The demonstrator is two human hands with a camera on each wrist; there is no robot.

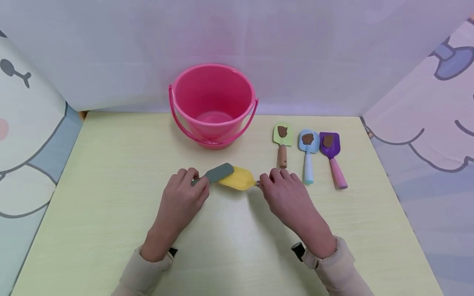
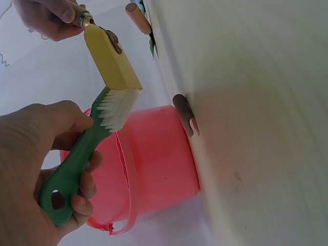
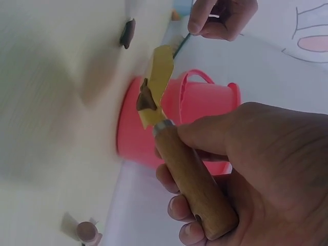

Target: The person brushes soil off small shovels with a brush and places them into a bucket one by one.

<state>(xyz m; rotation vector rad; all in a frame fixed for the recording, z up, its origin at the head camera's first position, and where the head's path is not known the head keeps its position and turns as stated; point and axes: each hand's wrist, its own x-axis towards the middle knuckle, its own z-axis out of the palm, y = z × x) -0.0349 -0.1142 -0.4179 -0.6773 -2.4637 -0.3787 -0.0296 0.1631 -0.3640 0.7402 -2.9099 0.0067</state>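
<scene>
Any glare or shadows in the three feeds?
Head: soft shadow on the pale table beside the right hand, whitish sheen low centre; left wrist: broad dusky table shadow, yet the white bristles of the green brush show distinctly; right wrist: soft-edged table shadow, brown wooden handle clear.

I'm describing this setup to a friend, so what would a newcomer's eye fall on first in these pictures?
Probably the bright pink bucket, standing at the back of the table. Next, in front of it, the green brush in the left hand and the yellow shovel in the right hand. Then, right of the bucket, the light green shovel, blue shovel and purple shovel in a row, each bearing a brown patch.
</scene>
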